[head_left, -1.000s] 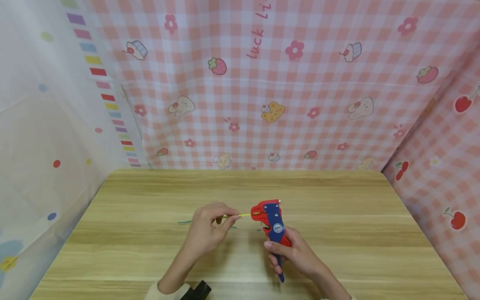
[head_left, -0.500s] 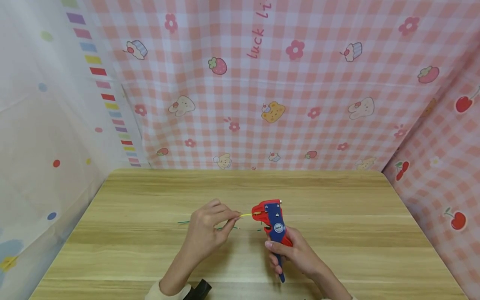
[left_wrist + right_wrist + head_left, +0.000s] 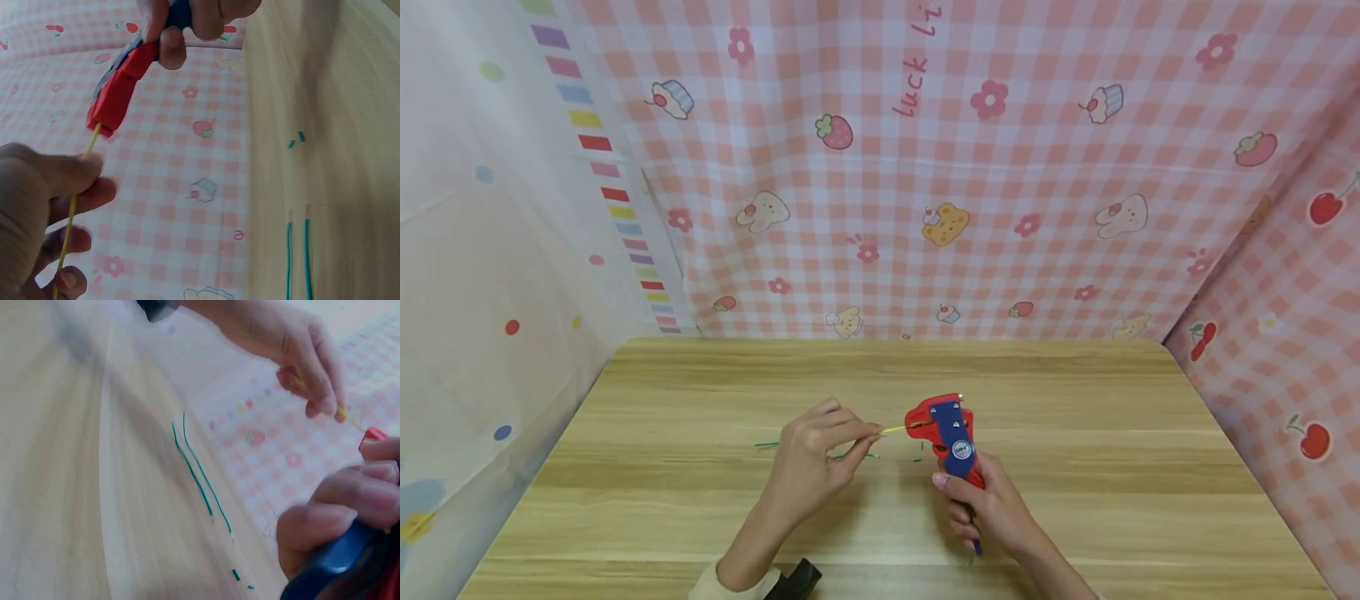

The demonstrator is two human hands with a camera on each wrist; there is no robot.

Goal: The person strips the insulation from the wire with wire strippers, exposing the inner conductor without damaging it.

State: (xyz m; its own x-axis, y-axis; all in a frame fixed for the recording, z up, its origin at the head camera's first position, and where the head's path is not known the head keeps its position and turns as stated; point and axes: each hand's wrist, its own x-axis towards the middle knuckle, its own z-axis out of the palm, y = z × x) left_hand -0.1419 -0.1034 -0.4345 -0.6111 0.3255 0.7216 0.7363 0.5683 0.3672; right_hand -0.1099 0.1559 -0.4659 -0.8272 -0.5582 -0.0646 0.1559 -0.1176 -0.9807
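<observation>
My left hand (image 3: 816, 450) pinches a thin yellow wire (image 3: 893, 429) between thumb and fingers. In the left wrist view the rest of that wire (image 3: 65, 244) trails back along the palm. Its far end enters the red nose of a red and blue wire stripper (image 3: 953, 425), so the tip is hidden. My right hand (image 3: 1000, 508) grips the stripper's handles, fingers wrapped round them and thumb on the near side. Both hands hold their things above the table, apart from each other.
Two green wires (image 3: 307, 256) with bare ends lie side by side on the wooden table (image 3: 700, 517), below the left hand. Two short green bits (image 3: 301, 136) lie beyond their ends. Patterned cloths (image 3: 880, 183) hang behind and at both sides.
The left fingers moved slightly toward the stripper early on, then stayed. Since half a second ago the right hand has squeezed the handles; the tool tilted a little and its lower notch closed up.
</observation>
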